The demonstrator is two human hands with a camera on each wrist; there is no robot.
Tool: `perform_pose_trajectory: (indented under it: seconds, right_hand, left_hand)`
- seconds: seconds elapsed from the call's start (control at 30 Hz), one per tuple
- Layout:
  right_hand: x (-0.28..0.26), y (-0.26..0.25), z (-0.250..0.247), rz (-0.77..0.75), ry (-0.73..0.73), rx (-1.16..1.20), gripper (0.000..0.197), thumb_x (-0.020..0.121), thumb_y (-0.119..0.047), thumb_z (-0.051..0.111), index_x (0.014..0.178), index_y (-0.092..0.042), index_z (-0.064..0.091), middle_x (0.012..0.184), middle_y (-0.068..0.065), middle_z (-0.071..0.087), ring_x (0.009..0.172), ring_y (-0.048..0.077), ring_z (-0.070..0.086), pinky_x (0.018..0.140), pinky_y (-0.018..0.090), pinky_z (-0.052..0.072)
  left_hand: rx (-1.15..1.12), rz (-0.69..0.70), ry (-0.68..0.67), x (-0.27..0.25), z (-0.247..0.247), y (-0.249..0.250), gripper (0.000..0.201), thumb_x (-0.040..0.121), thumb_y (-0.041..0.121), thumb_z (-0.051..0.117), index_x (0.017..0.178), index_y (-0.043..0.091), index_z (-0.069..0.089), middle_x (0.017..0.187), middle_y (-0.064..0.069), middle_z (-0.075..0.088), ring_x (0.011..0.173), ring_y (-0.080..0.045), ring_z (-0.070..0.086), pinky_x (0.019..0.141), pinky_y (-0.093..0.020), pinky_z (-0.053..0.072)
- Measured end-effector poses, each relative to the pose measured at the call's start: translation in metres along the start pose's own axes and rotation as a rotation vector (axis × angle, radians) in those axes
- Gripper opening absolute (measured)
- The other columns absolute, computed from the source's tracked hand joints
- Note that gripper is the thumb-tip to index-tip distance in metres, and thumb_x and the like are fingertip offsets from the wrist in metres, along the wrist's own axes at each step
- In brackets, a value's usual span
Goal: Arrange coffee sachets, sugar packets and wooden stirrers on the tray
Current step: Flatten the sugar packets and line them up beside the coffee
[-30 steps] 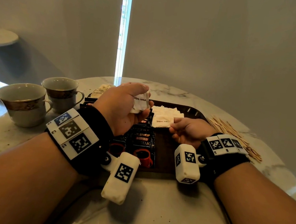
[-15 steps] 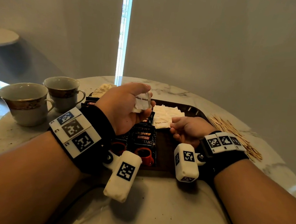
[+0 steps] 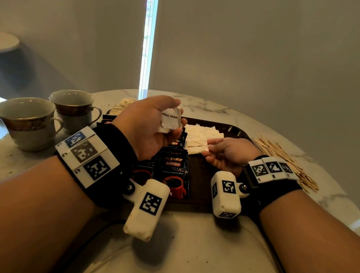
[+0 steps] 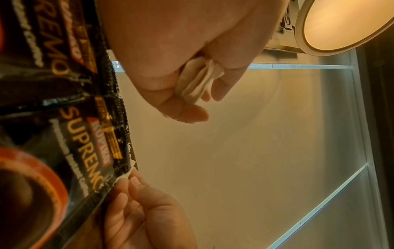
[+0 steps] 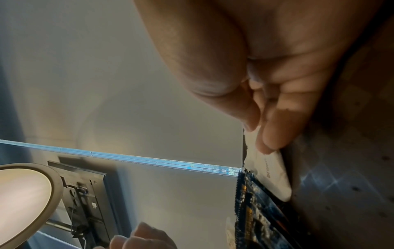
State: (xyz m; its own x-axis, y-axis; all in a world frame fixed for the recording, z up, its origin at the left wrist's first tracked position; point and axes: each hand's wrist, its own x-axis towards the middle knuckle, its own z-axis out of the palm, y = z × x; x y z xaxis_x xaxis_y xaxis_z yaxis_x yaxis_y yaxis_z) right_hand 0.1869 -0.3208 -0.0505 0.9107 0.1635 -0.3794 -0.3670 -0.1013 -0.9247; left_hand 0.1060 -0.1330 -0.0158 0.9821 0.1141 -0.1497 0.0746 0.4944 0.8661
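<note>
A dark brown tray (image 3: 239, 131) lies on the round marble table. Black coffee sachets (image 3: 172, 171) fill its left part, and white sugar packets (image 3: 203, 133) lie in a row beside them. My left hand (image 3: 151, 129) hovers over the sachets and grips a small bunch of sugar packets (image 3: 170, 120) (image 4: 197, 84). My right hand (image 3: 226, 150) pinches the corner of the nearest sugar packet (image 3: 195, 147) (image 5: 270, 175), which lies on the tray. Wooden stirrers (image 3: 286, 162) lie in a loose pile on the table, right of the tray.
Two teacups (image 3: 28, 121) (image 3: 75, 107) stand on the table at the left. More pale packets (image 3: 122, 105) lie behind the tray's far left corner. The marble table (image 3: 186, 247) runs bare toward me; a wall with a bright window slit rises behind.
The left hand has lifted slightly with its bunch of packets. The right hand stays at the row, fingers on the nearest packet's corner.
</note>
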Motion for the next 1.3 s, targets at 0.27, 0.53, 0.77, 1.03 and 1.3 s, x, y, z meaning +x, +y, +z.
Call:
perform_pose_trajectory:
  seconds: [0.27,0.53,0.77,1.03,1.3]
  right_hand:
    - [-0.001,-0.002,-0.001,0.014,-0.007,0.005,0.017,0.1,0.004,0.048,0.107,-0.007,0.058,0.091,0.015,0.063,0.08,0.02,0.066,0.053,0.025,0.059]
    - [-0.005,-0.002,0.0,-0.013,0.014,0.026,0.016,0.099,0.006,0.048,0.107,-0.005,0.057,0.089,0.014,0.062,0.078,0.02,0.066,0.055,0.025,0.058]
    - [-0.012,-0.009,0.0,-0.239,0.095,0.11,0.015,0.098,0.0,0.051,0.109,-0.004,0.06,0.087,0.011,0.063,0.069,0.016,0.064,0.05,0.022,0.052]
    - [-0.039,-0.02,0.013,-0.374,-0.114,0.093,0.022,0.096,-0.031,0.06,0.104,-0.01,0.063,0.077,0.001,0.063,0.059,0.013,0.058,0.052,0.025,0.04]
    - [-0.049,-0.016,0.025,-0.446,-0.194,0.046,0.026,0.09,-0.015,0.065,0.113,-0.004,0.059,0.076,0.003,0.065,0.059,0.014,0.057,0.049,0.024,0.038]
  left_hand:
    - [0.0,0.038,-0.031,-0.003,-0.001,0.002,0.015,0.098,0.008,0.051,0.104,0.01,0.064,0.103,-0.012,0.064,0.084,-0.024,0.067,0.057,-0.027,0.056]
    - [-0.043,0.024,-0.062,-0.004,0.0,0.001,0.022,0.095,0.007,0.046,0.109,0.006,0.064,0.109,-0.018,0.062,0.092,-0.03,0.067,0.058,-0.03,0.058]
    - [-0.075,-0.018,-0.097,-0.005,0.002,0.001,0.034,0.095,0.0,0.038,0.113,0.004,0.066,0.122,-0.028,0.059,0.101,-0.041,0.071,0.068,-0.038,0.064]
    - [0.015,0.019,-0.106,-0.008,0.005,-0.001,0.029,0.098,-0.002,0.052,0.116,0.014,0.068,0.119,-0.019,0.067,0.1,-0.036,0.07,0.056,-0.032,0.059]
    - [0.057,0.111,-0.088,-0.008,0.005,-0.001,0.02,0.096,-0.003,0.058,0.105,0.014,0.064,0.092,-0.012,0.076,0.063,-0.018,0.073,0.052,-0.025,0.055]
